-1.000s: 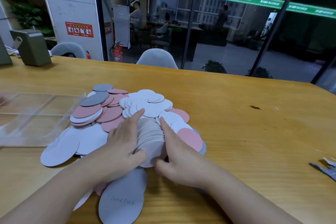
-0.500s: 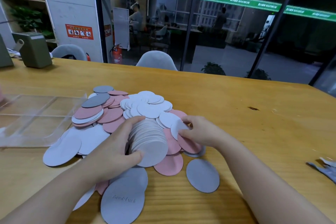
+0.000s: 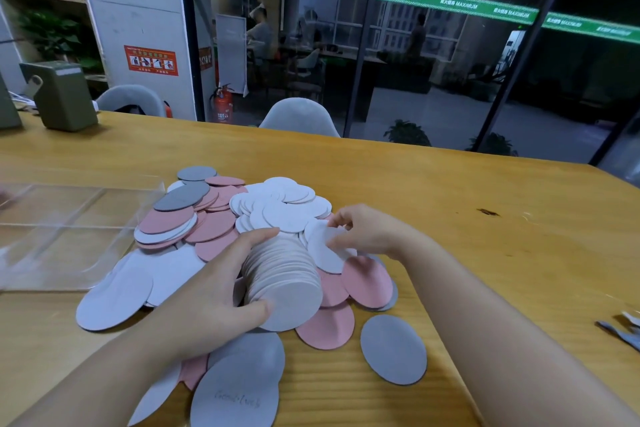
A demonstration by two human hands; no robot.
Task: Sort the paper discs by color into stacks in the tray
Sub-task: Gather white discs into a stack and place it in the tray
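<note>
A heap of white, pink and grey paper discs lies on the wooden table. My left hand grips a thick stack of white discs tilted on its side, fingers over the top and thumb at the front. To its right, my right hand pinches a single white disc at its edge, lifting it off the pile. The clear plastic tray stands to the left of the heap. I see no discs inside it.
A loose grey disc and pink discs lie near the front. A green box stands at the far left of the table. Grey scraps lie at the right edge. Chairs stand behind the table.
My right hand left the stack, moved up and right, and took hold of one white disc. Pink and grey discs beneath came into view. My left hand keeps its grip on the stack.
</note>
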